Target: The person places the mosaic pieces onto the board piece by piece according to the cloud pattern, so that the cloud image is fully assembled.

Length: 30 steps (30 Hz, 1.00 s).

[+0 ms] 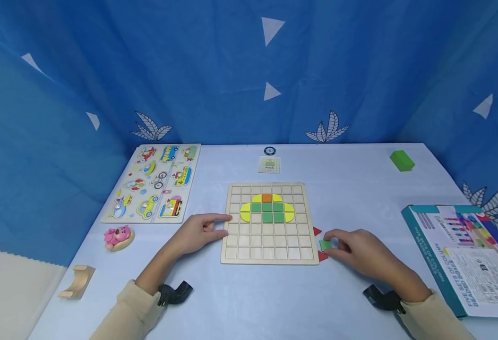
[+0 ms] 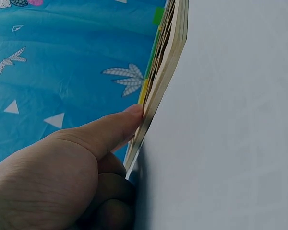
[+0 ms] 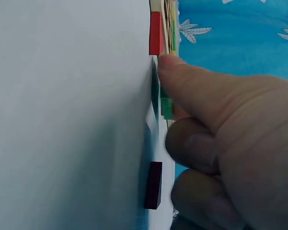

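A wooden grid board [image 1: 274, 241] lies on the table, its upper middle filled with green squares [image 1: 267, 207], an orange square [image 1: 267, 198] and yellow rounded pieces [image 1: 289, 212]. My left hand [image 1: 198, 233] touches the board's left edge with thumb and index finger; the left wrist view has the thumb [image 2: 117, 127] against that edge. Off the board's right side, my right hand [image 1: 359, 250] pinches a green square tile [image 1: 325, 244] between thumb and index finger. Two red triangles [image 1: 316, 231] lie close by, one above the tile and one below.
A small pattern card [image 1: 269, 165] and a round dark disc [image 1: 270, 150] lie behind the board. To the left are a vehicle puzzle [image 1: 151, 184], a pink figure [image 1: 118, 237] and a curved wooden block [image 1: 77, 282]. A green block [image 1: 402, 160] and a boxed set [image 1: 466, 259] are at right.
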Each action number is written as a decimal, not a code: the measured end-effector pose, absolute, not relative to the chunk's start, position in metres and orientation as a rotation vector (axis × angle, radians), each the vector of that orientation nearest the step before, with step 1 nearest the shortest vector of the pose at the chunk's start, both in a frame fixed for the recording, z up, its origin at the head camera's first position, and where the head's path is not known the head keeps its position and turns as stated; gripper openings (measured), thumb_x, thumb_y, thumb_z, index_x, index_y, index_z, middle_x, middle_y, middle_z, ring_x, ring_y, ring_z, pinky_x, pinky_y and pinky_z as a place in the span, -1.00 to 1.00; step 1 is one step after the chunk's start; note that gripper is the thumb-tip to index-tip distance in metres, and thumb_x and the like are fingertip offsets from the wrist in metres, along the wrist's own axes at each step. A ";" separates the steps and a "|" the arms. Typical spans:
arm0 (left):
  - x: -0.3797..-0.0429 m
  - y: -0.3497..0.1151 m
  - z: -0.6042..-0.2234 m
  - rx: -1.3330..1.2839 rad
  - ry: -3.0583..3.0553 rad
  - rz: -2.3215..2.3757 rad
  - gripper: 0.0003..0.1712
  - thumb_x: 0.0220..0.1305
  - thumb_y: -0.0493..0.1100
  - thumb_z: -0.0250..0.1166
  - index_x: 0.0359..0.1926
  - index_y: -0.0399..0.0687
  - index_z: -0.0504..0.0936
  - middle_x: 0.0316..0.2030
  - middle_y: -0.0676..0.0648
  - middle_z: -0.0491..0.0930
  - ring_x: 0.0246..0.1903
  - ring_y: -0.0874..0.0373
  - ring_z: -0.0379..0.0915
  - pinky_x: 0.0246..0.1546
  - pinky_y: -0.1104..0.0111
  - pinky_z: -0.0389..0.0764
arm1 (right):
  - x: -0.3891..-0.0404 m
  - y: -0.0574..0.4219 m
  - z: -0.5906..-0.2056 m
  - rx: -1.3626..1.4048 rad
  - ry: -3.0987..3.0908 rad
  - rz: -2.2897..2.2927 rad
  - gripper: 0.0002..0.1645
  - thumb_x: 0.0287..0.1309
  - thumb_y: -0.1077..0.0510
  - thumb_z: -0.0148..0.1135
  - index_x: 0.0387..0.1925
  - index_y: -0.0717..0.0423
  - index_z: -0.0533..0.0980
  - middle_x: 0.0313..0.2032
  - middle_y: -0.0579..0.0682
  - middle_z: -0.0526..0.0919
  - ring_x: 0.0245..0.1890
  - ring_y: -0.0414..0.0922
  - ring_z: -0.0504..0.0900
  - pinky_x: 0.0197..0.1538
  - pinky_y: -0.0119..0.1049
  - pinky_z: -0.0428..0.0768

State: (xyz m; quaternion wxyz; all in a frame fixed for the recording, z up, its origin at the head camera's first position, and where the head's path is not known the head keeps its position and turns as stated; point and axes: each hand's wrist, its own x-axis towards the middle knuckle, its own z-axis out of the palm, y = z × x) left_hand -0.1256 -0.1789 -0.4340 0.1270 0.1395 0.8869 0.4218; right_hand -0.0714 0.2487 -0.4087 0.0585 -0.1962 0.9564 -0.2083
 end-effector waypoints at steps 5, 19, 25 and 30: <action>-0.125 -0.179 -0.433 0.396 2.564 1.239 -0.54 0.27 0.06 0.48 0.19 0.32 0.69 -0.72 0.11 0.23 -0.69 0.22 0.11 -0.53 0.37 0.21 | -0.073 0.245 -0.402 -0.588 2.927 -0.644 -0.61 0.15 -0.06 0.52 0.00 -0.13 0.65 -0.70 -0.32 0.28 -0.68 -0.34 0.27 -0.56 -0.40 0.25; -0.126 -0.178 -0.434 0.411 2.563 1.234 -0.55 0.28 0.05 0.47 0.19 0.31 0.68 -0.72 0.12 0.23 -0.69 0.23 0.12 -0.51 0.37 0.24 | -0.107 0.180 -0.399 -0.678 2.924 -0.819 -0.65 0.15 -0.06 0.52 -0.07 -0.03 0.68 -0.72 -0.29 0.32 -0.71 -0.30 0.27 -0.59 -0.37 0.23; -0.127 -0.178 -0.434 0.414 2.567 1.230 -0.55 0.28 0.05 0.47 0.18 0.31 0.69 -0.72 0.13 0.21 -0.69 0.23 0.10 -0.50 0.37 0.24 | -0.122 0.139 -0.402 -0.691 2.916 -0.830 -0.65 0.19 -0.10 0.49 -0.07 -0.04 0.70 -0.72 -0.26 0.34 -0.68 -0.26 0.32 -0.53 -0.34 0.26; -0.126 -0.178 -0.435 0.400 2.567 1.234 -0.56 0.28 0.05 0.47 0.18 0.32 0.69 -0.72 0.12 0.22 -0.69 0.22 0.11 -0.49 0.36 0.26 | -0.133 0.115 -0.408 -0.704 2.940 -0.806 -0.67 0.22 -0.09 0.46 -0.06 -0.04 0.71 -0.72 -0.26 0.36 -0.69 -0.27 0.32 -0.55 -0.34 0.26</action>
